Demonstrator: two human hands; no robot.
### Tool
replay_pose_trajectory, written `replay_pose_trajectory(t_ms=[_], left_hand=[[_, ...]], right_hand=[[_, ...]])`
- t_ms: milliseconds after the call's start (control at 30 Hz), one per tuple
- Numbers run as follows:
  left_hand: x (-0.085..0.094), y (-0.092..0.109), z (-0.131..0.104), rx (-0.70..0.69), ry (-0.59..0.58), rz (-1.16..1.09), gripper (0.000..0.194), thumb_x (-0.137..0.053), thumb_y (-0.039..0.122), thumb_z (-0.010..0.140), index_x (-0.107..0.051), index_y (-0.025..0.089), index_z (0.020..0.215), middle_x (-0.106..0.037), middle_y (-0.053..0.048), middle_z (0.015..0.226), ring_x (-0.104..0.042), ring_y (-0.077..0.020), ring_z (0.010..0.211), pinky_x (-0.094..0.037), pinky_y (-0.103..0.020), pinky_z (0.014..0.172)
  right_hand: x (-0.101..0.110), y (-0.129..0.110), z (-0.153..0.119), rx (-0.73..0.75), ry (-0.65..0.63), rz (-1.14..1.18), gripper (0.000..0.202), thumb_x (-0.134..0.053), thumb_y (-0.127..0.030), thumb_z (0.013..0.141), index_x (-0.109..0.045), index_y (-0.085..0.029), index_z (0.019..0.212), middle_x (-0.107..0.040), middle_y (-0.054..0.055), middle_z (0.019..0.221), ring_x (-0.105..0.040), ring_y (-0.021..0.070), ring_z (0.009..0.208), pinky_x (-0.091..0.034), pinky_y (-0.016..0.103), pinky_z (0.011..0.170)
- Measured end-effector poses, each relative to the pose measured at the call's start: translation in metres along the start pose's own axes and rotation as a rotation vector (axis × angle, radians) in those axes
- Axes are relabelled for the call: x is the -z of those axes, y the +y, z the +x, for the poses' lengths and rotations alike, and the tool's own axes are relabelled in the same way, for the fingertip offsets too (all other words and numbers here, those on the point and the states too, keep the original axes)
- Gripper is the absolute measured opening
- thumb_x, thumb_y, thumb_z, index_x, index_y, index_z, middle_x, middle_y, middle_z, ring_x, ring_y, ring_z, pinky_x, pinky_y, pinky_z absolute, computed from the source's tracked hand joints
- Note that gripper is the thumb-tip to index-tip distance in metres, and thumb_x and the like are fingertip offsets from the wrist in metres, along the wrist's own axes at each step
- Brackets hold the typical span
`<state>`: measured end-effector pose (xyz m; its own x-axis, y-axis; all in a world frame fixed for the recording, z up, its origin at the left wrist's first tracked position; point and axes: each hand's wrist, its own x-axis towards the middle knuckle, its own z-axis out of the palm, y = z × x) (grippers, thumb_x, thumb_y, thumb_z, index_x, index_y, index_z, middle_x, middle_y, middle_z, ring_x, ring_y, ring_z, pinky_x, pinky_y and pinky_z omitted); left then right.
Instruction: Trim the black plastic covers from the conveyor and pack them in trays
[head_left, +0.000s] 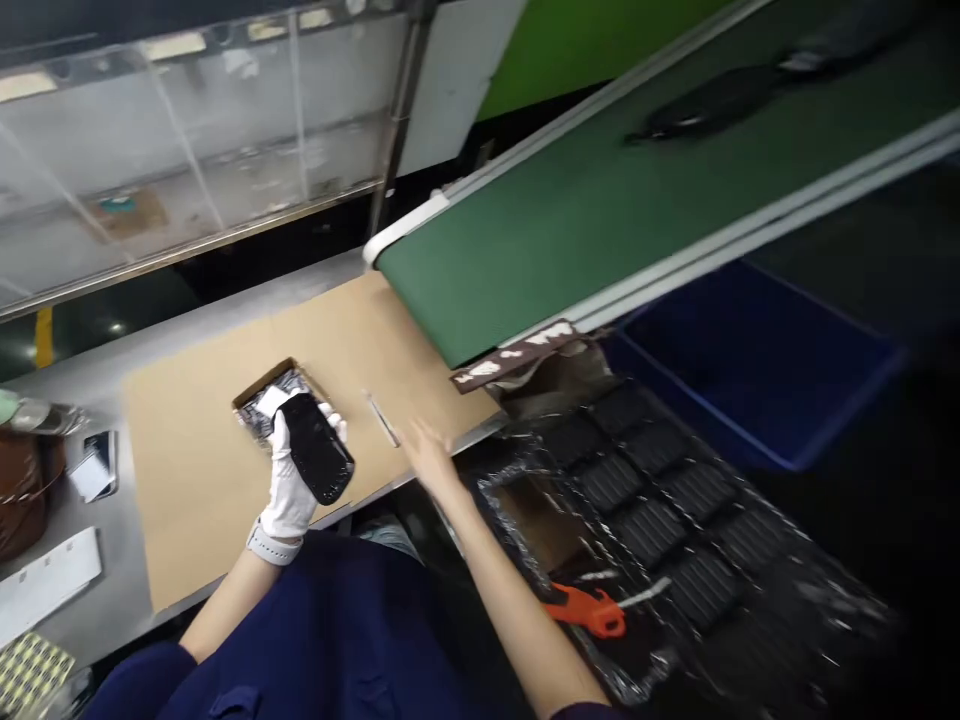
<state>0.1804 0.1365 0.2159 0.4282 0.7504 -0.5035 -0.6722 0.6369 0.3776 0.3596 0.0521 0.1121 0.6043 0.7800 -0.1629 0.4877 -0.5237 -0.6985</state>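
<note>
My left hand point(291, 490), in a white glove, holds a black oval-ended object point(319, 450) over the front part of the brown cardboard sheet point(195, 480). Just behind it lies a small open box point(262, 390) with crumpled clear plastic and something white. My bare right hand point(429, 452) is over the sheet's front right edge, fingers stretched out and somewhat blurred. Near its fingertips is a thin pen-like tool point(382, 419) lying on the cardboard.
A green conveyor belt point(525, 240) rises to the right, carrying dark items. Below it are a blue bin point(757, 350), black trays point(652, 480) and an orange-handled tool point(589, 610). A phone point(101, 465) and a bottle point(45, 416) are at left.
</note>
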Motion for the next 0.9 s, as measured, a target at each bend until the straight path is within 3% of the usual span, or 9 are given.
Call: replay_pose_trajectory(t_ms=[100,200,300,400,467,533,600,733,900], left_hand=[[-0.008,-0.047,0.014,0.006,0.070,0.192,0.023,-0.062,0.038,0.082,-0.065,0.025,0.101,-0.067,0.000,0.100,-0.064,-0.0153,0.096,-0.047,-0.032,0.097],[-0.024,-0.108,0.021,0.164,-0.011,0.345,0.029,-0.066,0.028,0.079,-0.062,0.029,0.107,-0.065,0.001,0.110,-0.057,-0.0145,0.112,-0.043,-0.026,0.099],[-0.049,-0.167,0.019,0.427,-0.219,0.465,0.048,-0.068,0.031,0.077,-0.053,0.036,0.123,-0.059,0.000,0.122,-0.054,-0.0173,0.118,-0.042,-0.031,0.101],[-0.076,-0.206,0.018,0.637,-0.394,0.639,0.050,-0.066,0.036,0.079,-0.051,0.039,0.127,-0.055,-0.002,0.128,-0.054,-0.0196,0.117,-0.040,-0.035,0.103],[-0.092,-0.220,0.021,0.690,-0.467,0.778,0.045,-0.066,0.037,0.079,-0.056,0.036,0.123,-0.058,-0.004,0.124,-0.057,-0.0205,0.112,-0.038,-0.036,0.104],[-0.109,-0.223,0.028,0.704,-0.543,0.946,0.042,-0.066,0.041,0.077,-0.060,0.034,0.119,-0.063,-0.005,0.117,-0.059,-0.0227,0.108,-0.039,-0.038,0.104],[-0.127,-0.218,0.036,0.697,-0.595,1.094,0.041,-0.067,0.044,0.075,-0.064,0.033,0.115,-0.066,-0.007,0.111,-0.061,-0.0253,0.104,-0.038,-0.041,0.103],[-0.178,-0.197,0.054,0.493,-0.631,1.293,0.041,-0.072,0.046,0.068,-0.069,0.030,0.105,-0.071,-0.008,0.097,-0.063,-0.0287,0.098,-0.043,-0.042,0.097],[-0.289,-0.199,0.101,-0.278,-0.670,1.593,0.039,-0.059,0.054,0.076,-0.069,0.024,0.098,-0.071,-0.008,0.090,-0.063,-0.0246,0.089,-0.046,-0.036,0.090]], right_hand=[[0.023,-0.012,-0.052,0.380,-0.150,0.135,0.063,-0.063,-0.045,0.077,-0.047,-0.021,0.133,-0.051,0.012,0.136,-0.045,0.0250,0.126,-0.035,0.045,0.105],[0.049,0.000,-0.082,0.466,-0.030,0.208,0.042,-0.055,-0.034,0.086,-0.054,-0.025,0.127,-0.058,0.008,0.129,-0.053,0.0208,0.119,-0.041,0.040,0.103],[0.103,0.064,-0.094,0.210,0.337,0.179,0.033,-0.043,-0.029,0.092,-0.061,-0.021,0.119,-0.066,0.009,0.116,-0.061,0.0190,0.107,-0.049,0.036,0.094],[0.187,0.168,-0.109,-0.245,0.691,-0.021,0.039,-0.040,-0.035,0.091,-0.060,-0.016,0.118,-0.064,0.013,0.119,-0.060,0.0241,0.110,-0.047,0.043,0.095],[0.245,0.239,-0.119,-0.628,0.746,-0.216,0.044,-0.037,-0.035,0.090,-0.059,-0.011,0.120,-0.062,0.016,0.121,-0.058,0.0256,0.111,-0.045,0.041,0.095],[0.292,0.298,-0.125,-0.776,0.757,-0.257,0.047,-0.036,-0.028,0.087,-0.057,-0.003,0.121,-0.059,0.023,0.122,-0.057,0.0298,0.112,-0.043,0.045,0.096],[0.324,0.340,-0.127,-0.848,0.728,-0.269,0.045,-0.037,-0.023,0.083,-0.061,-0.006,0.117,-0.061,0.023,0.120,-0.058,0.0321,0.110,-0.040,0.051,0.096],[0.339,0.397,-0.132,-0.879,0.571,-0.268,0.036,-0.047,-0.025,0.071,-0.072,-0.020,0.096,-0.065,0.015,0.117,-0.053,0.0339,0.117,-0.035,0.057,0.097],[0.318,0.453,-0.144,-0.780,0.242,-0.342,0.039,-0.042,-0.032,0.056,-0.072,-0.033,0.082,-0.066,0.004,0.116,-0.052,0.0321,0.118,-0.030,0.061,0.099]])
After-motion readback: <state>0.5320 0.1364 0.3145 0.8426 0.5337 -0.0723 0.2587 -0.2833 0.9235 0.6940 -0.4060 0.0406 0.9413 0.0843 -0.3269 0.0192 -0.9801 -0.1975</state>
